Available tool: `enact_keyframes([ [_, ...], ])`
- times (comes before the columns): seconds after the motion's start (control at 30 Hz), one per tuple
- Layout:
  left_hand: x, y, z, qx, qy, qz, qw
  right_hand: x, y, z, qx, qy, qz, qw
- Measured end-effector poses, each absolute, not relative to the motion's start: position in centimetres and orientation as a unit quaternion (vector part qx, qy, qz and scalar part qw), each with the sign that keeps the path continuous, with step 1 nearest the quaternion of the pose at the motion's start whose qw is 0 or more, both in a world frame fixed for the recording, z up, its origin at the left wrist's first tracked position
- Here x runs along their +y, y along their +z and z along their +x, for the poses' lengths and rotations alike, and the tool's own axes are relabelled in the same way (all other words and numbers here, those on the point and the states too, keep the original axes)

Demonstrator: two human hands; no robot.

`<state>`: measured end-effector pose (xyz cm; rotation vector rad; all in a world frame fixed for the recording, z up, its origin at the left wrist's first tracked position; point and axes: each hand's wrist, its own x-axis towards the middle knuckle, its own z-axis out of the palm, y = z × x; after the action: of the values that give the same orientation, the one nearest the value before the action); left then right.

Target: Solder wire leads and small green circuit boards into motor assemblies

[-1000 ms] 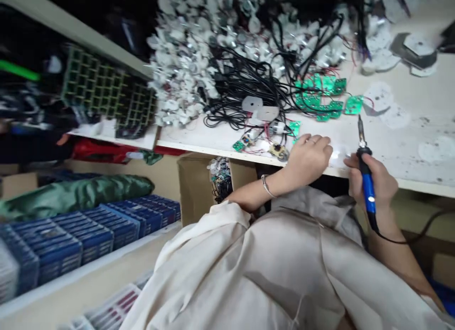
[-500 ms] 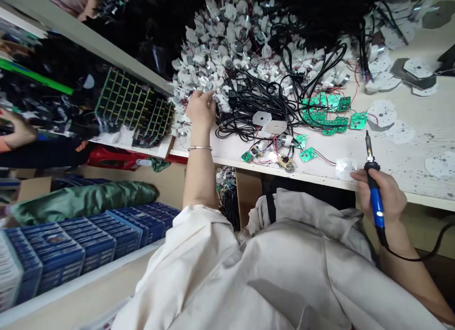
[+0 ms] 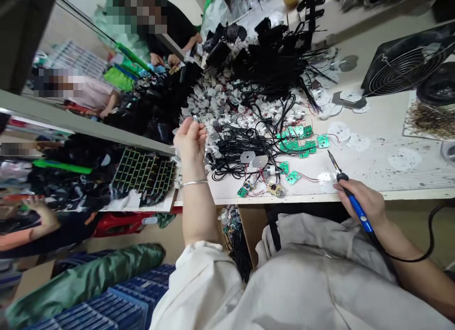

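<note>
My left hand is closed and raised at the near edge of a heap of white and silver motor-like parts, with a small silver part showing at its fingertips. My right hand grips a blue soldering iron, its thin tip pointing up the bench just past a white round disc. Tangled black cables and green circuit boards lie between my hands. The iron's cord trails off to the lower right.
A caged black fan and a sheet of brown scraps sit at the far right of the white bench. A dark grid rack stands left. Co-workers sit beyond, and blue boxes lie below.
My left hand went from the bench edge into the heap, then lifted slightly, closed. The view has swung, showing more of the far bench and co-workers. The iron stays in my right hand.
</note>
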<state>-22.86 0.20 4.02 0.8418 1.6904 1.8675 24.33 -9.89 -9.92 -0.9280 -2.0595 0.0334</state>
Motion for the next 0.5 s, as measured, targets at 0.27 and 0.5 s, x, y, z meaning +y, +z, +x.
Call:
enact_keyframes([
  [0.27, -1.1, -0.1, -5.4, 0.563, 0.561, 0.514, 0.321, -9.9, -9.3, 24.0, -0.816, 0.021, -0.382, 0.434],
  [0.5, -5.7, -4.2, 1.4, 0.485, 0.411, 0.765, 0.100, -9.8, -10.1, 23.7, -0.806, 0.058, -0.451, 0.380],
])
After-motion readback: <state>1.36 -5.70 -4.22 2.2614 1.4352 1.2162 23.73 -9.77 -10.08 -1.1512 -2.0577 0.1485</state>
